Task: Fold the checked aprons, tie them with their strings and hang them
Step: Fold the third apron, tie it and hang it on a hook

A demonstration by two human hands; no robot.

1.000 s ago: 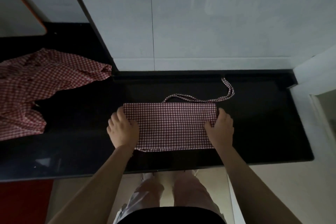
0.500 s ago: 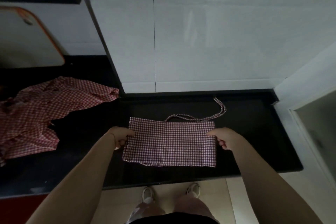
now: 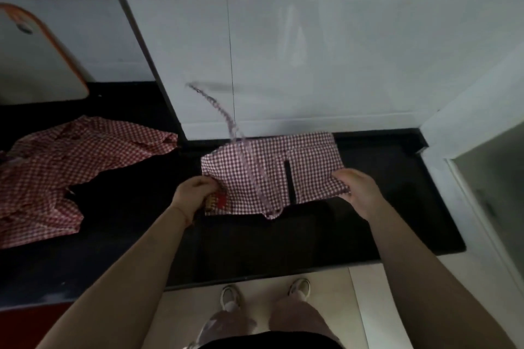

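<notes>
A folded red-and-white checked apron (image 3: 272, 173) is lifted off the black counter (image 3: 368, 221), held up between both hands. My left hand (image 3: 195, 193) grips its left lower corner, where a red patch shows. My right hand (image 3: 357, 190) grips its right edge. One apron string (image 3: 218, 108) is blurred in the air, swinging up and to the left in front of the white wall. A second checked apron (image 3: 73, 167) lies crumpled on the counter at the left.
A white cutting board with an orange rim (image 3: 37, 59) leans against the wall at the far left. A white wall panel (image 3: 312, 37) rises behind the counter, and a white side wall (image 3: 467, 127) bounds it on the right.
Both hands have gripped the folded apron's sides and lifted it off the counter. The string that lay behind it has flown up to the left.
</notes>
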